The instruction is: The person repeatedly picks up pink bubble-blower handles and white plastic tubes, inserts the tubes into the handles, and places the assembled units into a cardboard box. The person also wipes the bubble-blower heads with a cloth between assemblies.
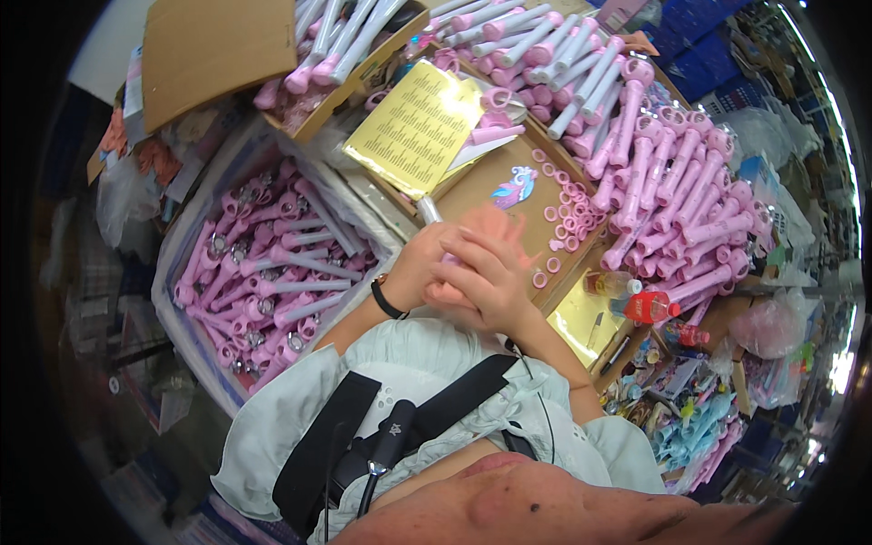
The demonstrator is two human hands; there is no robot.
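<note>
My two hands are closed together in front of my chest. From the top of my left hand [420, 262] a silver-grey tube [428, 211] sticks out, like those of the pink toy wands around. My right hand [490, 283] wraps over the tube's other end, where a bit of pink shows between the fingers. An orange-pink cloth-like piece [495, 225], smeared by motion, shows around the right fingers. Most of what the hands grip is hidden. Beyond them, a blue and purple mermaid-tail-like decoration [515, 187] lies on the cardboard tray [468, 195].
Many pink and silver wands fill a lined bin [163, 282] at the left. More pink wands [672, 182] are piled at the right. Pink rings [570, 204], yellow sticker sheets [413, 123], bottles [649, 307] and a cardboard box [218, 59] surround the work spot.
</note>
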